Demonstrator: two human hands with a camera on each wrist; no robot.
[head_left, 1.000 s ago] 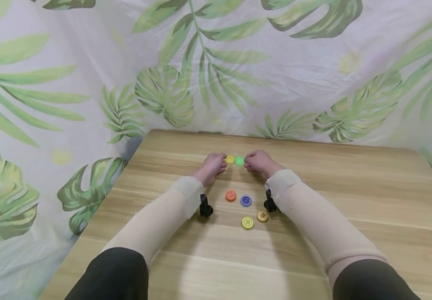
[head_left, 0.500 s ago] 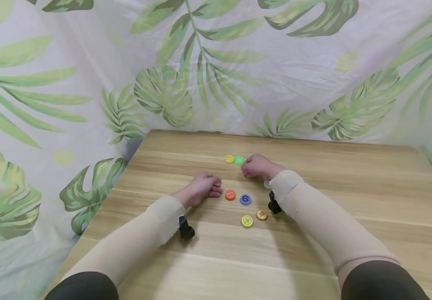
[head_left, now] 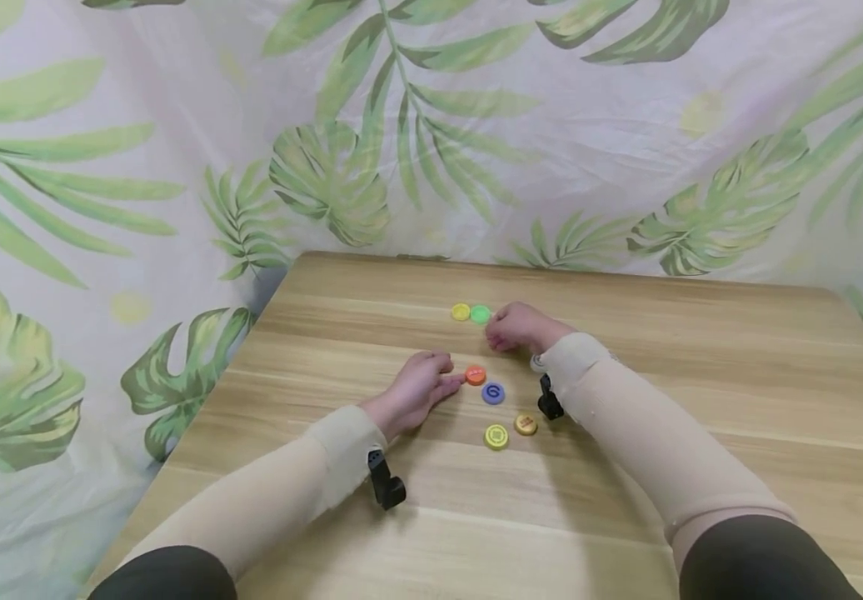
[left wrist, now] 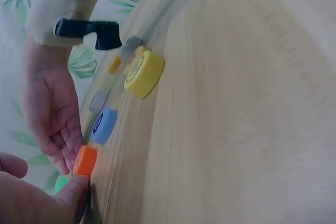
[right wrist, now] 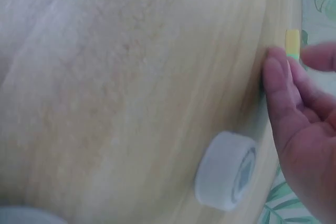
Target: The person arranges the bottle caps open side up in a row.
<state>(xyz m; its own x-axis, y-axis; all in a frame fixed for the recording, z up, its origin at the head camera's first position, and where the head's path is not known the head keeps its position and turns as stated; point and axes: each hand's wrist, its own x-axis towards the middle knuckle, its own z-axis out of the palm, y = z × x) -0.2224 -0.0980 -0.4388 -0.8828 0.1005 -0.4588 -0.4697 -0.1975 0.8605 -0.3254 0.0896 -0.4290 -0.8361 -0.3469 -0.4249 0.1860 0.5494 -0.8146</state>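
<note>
My left hand (head_left: 418,390) lies low over the table, its extended fingers touching the edge of an orange cap-like disc (head_left: 475,375). In the left wrist view a fingertip presses the side of that orange disc (left wrist: 86,160). A blue disc (head_left: 493,393) with a spiral mark lies just in front of it. My right hand (head_left: 520,325) hovers beside a green disc (head_left: 480,315), which sits against a yellow disc (head_left: 461,312). Between its thumb and fingers there is a gap in the right wrist view, with nothing held.
Nearer me lie another yellow disc (head_left: 496,437) and a golden-brown disc (head_left: 526,424). A white disc (right wrist: 226,171) stands close to the right wrist, partly hidden by the sleeve in the head view. Behind the wooden table (head_left: 701,375) hangs a leaf-print cloth (head_left: 461,150).
My left hand has drawn back from the far yellow disc to the orange one, which has slid right and away from me. My right hand has come slightly away from the green disc.
</note>
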